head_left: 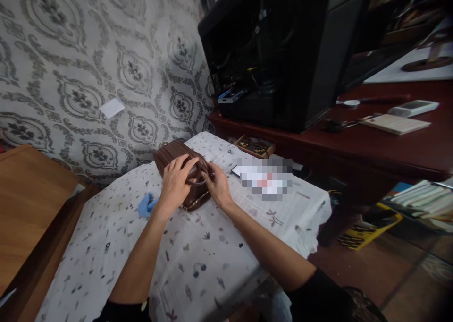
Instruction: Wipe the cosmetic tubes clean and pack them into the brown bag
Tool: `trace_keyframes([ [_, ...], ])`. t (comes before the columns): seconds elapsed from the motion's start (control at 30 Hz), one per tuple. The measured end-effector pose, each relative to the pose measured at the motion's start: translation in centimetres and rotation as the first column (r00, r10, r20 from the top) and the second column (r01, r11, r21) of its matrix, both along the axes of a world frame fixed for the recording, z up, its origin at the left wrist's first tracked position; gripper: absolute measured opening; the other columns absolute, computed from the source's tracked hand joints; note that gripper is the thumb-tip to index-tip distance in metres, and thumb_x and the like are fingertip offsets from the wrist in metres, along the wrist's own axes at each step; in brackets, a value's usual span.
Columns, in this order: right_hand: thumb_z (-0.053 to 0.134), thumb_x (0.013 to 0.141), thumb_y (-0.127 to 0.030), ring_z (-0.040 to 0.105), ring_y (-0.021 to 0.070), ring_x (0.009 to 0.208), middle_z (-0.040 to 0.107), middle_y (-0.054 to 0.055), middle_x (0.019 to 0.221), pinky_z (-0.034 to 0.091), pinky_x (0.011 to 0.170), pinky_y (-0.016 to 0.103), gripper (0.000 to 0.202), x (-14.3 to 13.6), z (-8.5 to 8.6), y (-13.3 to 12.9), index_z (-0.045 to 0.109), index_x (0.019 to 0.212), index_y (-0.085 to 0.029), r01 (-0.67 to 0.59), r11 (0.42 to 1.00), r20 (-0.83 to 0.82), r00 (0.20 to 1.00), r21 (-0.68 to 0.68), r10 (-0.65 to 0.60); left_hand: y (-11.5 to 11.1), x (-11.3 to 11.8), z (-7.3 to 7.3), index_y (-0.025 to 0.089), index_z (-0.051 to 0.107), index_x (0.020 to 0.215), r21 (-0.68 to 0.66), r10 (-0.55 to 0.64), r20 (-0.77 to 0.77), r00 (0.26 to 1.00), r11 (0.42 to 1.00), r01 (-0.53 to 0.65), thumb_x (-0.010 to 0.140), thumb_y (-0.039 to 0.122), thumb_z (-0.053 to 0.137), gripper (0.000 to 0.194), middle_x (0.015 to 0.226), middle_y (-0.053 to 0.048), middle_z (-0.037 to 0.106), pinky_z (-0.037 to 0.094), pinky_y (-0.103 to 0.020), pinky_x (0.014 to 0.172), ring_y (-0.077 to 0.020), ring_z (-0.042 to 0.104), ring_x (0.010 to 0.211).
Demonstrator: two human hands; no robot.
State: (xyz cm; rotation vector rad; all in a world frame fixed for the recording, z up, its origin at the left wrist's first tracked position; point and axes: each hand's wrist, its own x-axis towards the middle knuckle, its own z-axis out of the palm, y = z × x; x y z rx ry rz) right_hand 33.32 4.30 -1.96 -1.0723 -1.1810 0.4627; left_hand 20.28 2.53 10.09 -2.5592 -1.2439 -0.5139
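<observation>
Resting on a small table draped with a patterned white cloth [198, 265], a brown leather handbag [170, 154] lies at the far middle of the cloth, and both of the person's hands are on it. The left hand [175, 182] lies palm down on top of the bag, its fingers spread loosely and curved over the upper edge, touching the leather rather than clenching it. The right hand [219, 187] sits at the bag's right end, its fingers bent and closed on the bag's looped handle [200, 178], though how firmly they pinch it cannot be told from this view. Just left of the left wrist, a crumpled blue cloth [146, 205] lies on the table, near the bag but apart from it. To the right of the bag lies a flat white thing that is blurred out. Behind the table a dark red wooden desk [371, 147] carries a large black computer case [276, 53], a closed book [396, 122] and a white remote [413, 107]. A patterned grey wall covering [88, 67] hangs behind the table.
</observation>
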Motion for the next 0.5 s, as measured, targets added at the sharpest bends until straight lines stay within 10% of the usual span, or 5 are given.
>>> trace_keyframes([
  [0.5,0.064,0.082,-0.055,0.058,0.0295,0.113,0.065,0.01,0.12,0.044,0.102,0.049,0.051,-0.75,0.41,-0.41,0.061,0.121,-0.022,-0.087,0.996,-0.208,0.975,-0.019,0.081,-0.16,0.19,0.33,0.027,0.053,0.137,-0.02,0.024,-0.014,1.0,0.999,-0.025,0.087,0.032,0.066,0.051,0.143,-0.009,0.054,0.039,-0.046,0.108,-0.0279,0.047,0.133],
])
